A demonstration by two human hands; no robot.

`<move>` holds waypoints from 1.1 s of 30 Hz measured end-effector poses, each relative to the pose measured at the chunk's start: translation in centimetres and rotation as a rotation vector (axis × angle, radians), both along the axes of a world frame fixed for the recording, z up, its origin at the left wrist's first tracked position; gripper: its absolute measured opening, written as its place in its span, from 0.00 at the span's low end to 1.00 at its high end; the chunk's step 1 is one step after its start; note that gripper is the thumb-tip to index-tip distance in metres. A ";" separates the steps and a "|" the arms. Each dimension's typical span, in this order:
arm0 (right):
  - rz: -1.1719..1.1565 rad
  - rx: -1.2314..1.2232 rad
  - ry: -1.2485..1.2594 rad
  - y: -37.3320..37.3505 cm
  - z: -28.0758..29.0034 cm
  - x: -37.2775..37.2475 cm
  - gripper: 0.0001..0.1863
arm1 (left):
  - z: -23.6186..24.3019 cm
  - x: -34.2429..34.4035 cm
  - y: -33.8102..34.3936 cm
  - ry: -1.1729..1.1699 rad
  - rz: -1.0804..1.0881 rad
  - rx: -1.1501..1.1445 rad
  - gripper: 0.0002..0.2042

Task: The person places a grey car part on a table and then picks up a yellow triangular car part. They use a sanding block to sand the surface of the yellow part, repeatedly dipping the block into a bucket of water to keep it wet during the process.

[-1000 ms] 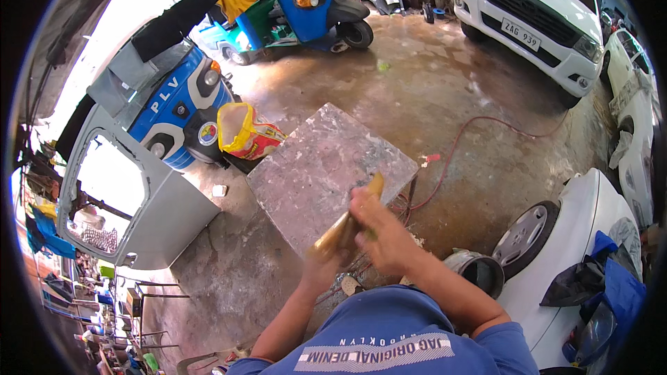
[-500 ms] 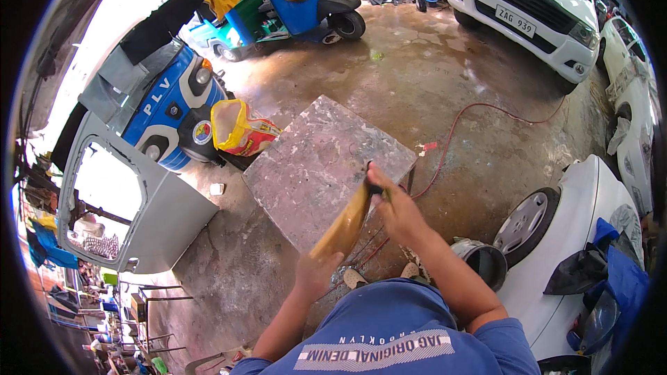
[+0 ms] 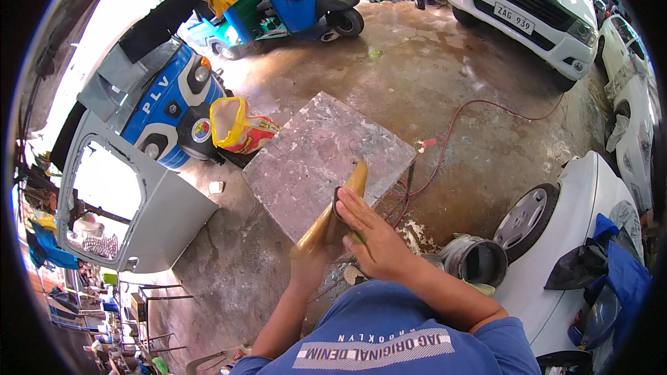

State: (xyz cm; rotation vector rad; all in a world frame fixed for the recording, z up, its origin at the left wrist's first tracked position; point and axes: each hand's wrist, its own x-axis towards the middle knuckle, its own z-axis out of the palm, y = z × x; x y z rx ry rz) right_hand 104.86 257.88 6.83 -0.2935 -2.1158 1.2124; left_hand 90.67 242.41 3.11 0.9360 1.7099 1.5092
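My left hand (image 3: pixel 308 266) grips the lower end of a long, glossy yellow-amber piece (image 3: pixel 356 177), held at a slant over a square, paint-stained metal-grey tabletop (image 3: pixel 292 160). My right hand (image 3: pixel 368 236) presses a dark, flat pad (image 3: pixel 336 201) against the piece's side near its middle, fingers together and extended over the pad. The back of the pad is mostly covered by those fingers, and the left fingers are partly hidden behind the piece.
Blue three-wheelers (image 3: pixel 292 10), a yellow-red sack (image 3: pixel 236 132) and a grey door (image 3: pixel 167 215) sit left and behind. White vehicles (image 3: pixel 528 0) line the right, near a wheeled body panel (image 3: pixel 583 222), a metal bucket (image 3: pixel 479 257) and a red hose (image 3: pixel 472 104).
My right hand and the pad have moved down along the piece, toward my left hand, since half a second ago. My left hand has shifted slightly left, still holding the piece.
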 end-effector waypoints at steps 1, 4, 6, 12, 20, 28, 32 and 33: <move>-0.018 -0.052 -0.004 0.5 -0.7 0.0 0.30 | 0.1 0.0 0.1 -0.093 0.009 0.063 0.24; -0.139 -0.268 0.003 2.9 -2.8 -0.1 0.29 | -0.5 0.5 -0.9 0.051 -0.025 -0.080 0.25; -0.183 -0.303 0.007 2.5 -2.1 -0.5 0.29 | 0.0 0.4 -0.5 0.065 -0.017 -0.102 0.25; -0.036 -0.032 0.023 1.4 -2.4 -0.2 0.34 | 0.3 0.7 0.0 -0.216 0.043 0.143 0.26; -0.062 0.295 0.148 -2.5 -2.8 -2.5 0.41 | 2.7 2.0 3.7 -0.529 0.086 0.390 0.25; -0.234 0.000 0.220 1.1 -1.7 -4.2 0.38 | 0.4 1.7 2.9 -0.364 0.054 0.419 0.27; -0.126 0.233 0.145 -1.3 -1.3 -4.2 0.38 | 2.1 1.8 3.2 -0.511 0.072 0.446 0.27; -0.190 0.092 0.198 1.1 -1.8 -4.9 0.38 | 0.6 2.1 2.8 -0.498 0.056 0.437 0.26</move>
